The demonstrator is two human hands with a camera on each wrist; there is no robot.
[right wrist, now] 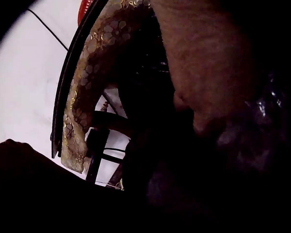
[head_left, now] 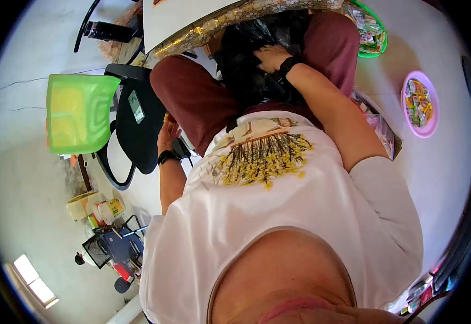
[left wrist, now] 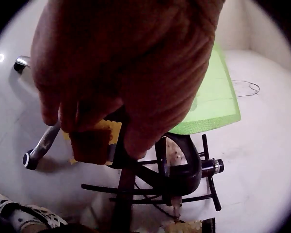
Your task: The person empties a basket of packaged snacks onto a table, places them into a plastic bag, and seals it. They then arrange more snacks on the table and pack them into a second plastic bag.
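My left hand [left wrist: 121, 73] is low beside the left thigh, with its fingers and thumb gripping a small yellow packet [left wrist: 116, 130] that has a dark brown face and zigzag edges. Only a sliver of this packet shows in the head view, above the left hand [head_left: 168, 133]. My right hand [head_left: 272, 58] lies on a black plastic bag [head_left: 241, 59] that fills the lap between the knees. In the dark right wrist view, the fingertips of the right hand [right wrist: 208, 63] sink into the bag's folds, and I cannot tell whether they pinch anything.
A table edge with a gold-patterned cover [head_left: 208, 29] hangs over the knees. At the left stands a black chair with a green back [head_left: 81, 113], and a phone [head_left: 136, 106] lies on its seat. A green basket [head_left: 385, 46] and a pink basin [head_left: 434, 121] of packets stand at the right.
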